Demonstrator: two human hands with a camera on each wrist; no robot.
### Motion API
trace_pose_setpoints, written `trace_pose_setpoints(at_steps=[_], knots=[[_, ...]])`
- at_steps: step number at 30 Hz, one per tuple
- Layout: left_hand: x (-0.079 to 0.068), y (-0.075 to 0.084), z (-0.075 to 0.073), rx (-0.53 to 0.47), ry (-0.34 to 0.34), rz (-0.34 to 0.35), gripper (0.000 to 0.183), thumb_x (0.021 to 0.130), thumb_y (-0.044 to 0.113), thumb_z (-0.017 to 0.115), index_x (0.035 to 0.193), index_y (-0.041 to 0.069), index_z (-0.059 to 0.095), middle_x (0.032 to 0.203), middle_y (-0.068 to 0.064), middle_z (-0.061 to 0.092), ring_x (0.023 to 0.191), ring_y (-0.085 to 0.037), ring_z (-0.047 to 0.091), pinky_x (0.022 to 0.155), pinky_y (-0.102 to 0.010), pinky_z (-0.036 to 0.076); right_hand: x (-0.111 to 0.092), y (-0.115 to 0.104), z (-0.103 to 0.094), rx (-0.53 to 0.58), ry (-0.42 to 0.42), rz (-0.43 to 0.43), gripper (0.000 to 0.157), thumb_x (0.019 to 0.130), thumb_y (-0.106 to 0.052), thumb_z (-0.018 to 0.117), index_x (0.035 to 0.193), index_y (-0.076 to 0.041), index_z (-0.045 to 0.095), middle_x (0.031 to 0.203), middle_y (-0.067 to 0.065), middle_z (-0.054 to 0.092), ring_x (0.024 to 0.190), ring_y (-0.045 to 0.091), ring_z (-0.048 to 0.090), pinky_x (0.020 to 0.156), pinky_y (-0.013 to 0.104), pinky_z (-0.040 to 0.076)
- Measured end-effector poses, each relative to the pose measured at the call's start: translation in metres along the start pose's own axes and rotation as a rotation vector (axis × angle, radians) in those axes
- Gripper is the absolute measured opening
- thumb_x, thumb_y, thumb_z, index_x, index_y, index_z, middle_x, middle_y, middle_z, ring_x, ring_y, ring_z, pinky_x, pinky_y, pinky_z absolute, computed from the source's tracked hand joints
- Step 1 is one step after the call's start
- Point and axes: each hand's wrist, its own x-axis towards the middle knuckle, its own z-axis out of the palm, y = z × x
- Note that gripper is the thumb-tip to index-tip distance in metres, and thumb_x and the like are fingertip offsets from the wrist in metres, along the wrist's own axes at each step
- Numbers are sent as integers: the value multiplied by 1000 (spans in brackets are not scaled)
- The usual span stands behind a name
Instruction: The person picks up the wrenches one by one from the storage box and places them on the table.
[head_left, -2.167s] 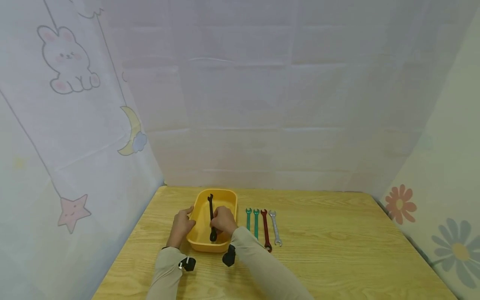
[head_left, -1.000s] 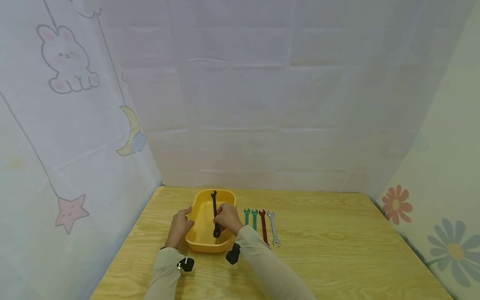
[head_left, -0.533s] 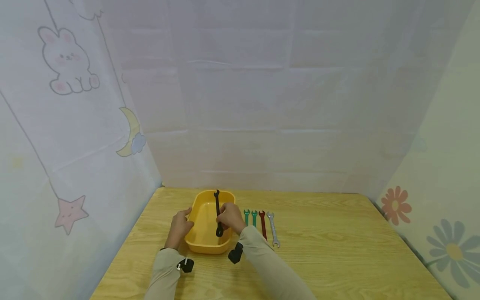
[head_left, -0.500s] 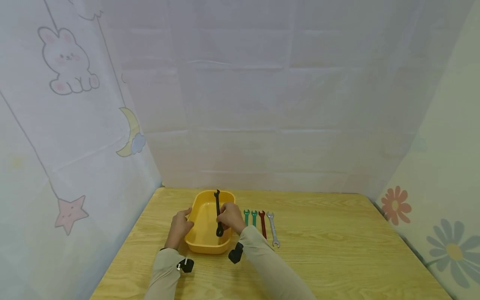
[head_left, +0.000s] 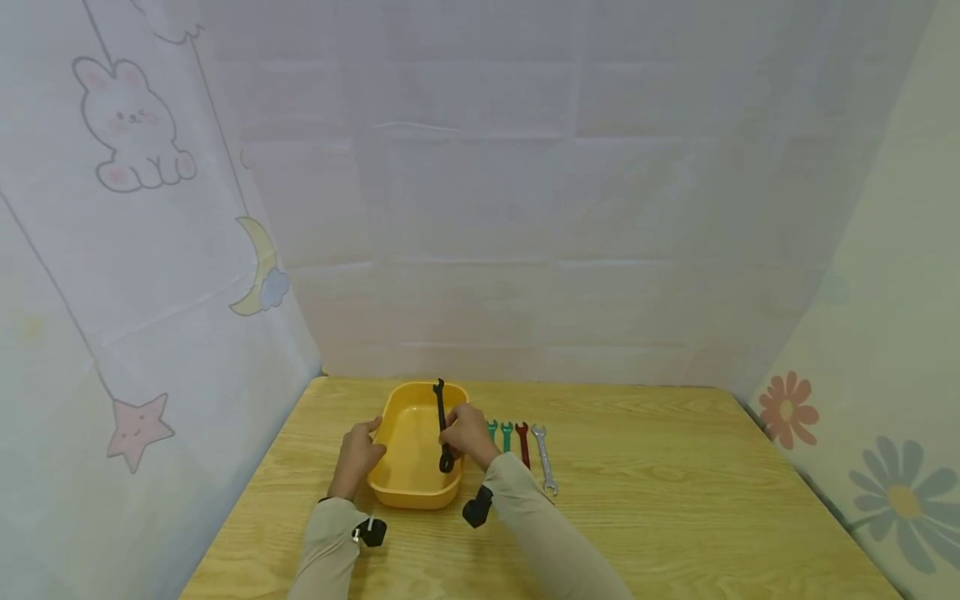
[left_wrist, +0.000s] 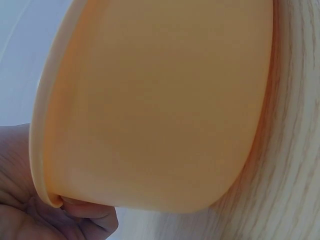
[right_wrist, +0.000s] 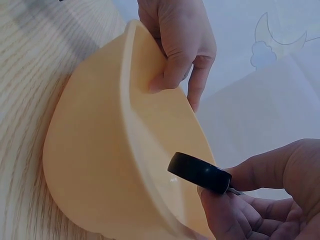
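Note:
A yellow plastic bin (head_left: 415, 500) stands at the left of the table. My left hand (head_left: 358, 457) grips its left rim; in the right wrist view the left thumb (right_wrist: 165, 80) lies over the inner wall, and the fingers are outside. My right hand (head_left: 471, 433) pinches a black combination wrench (head_left: 441, 404) near its middle, above the right side of the bin. The wrench's ring end (right_wrist: 200, 172) points toward me and its open end points away. The bin's outer wall (left_wrist: 160, 110) fills most of the left wrist view.
Right of the bin lie two green wrenches (head_left: 507, 435), a red wrench (head_left: 522, 433) and a silver wrench (head_left: 546, 462) in a row, partly covered by my right hand and sleeve. Printed cloth walls enclose the wooden table (head_left: 675, 483) at the back and sides.
My right hand has lifted the black wrench and carried it rightward, from the middle of the bin to above its right rim. My left hand stays on the left rim.

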Motion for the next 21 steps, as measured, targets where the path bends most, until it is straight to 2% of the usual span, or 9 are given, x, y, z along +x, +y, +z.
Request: trace_pose_setpoints(at_steps=[8, 21], knots=[[0, -1, 0, 1, 8, 5, 61, 81, -12, 54, 141, -9, 49, 46, -1, 40, 44, -9, 26, 44, -24, 30, -1, 3, -8, -6, 16, 25, 10, 78, 6, 74, 86, 3, 67, 62, 9, 63, 46, 17, 60, 47, 32, 55], [1, -2, 0, 3, 4, 4, 61, 80, -12, 55, 141, -9, 49, 47, -2, 43, 43, -10, 28, 43, -23, 31, -6, 8, -18, 17, 41, 17, 9, 80, 7, 73, 85, 3, 67, 66, 9, 63, 48, 16, 61, 50, 35, 57]])
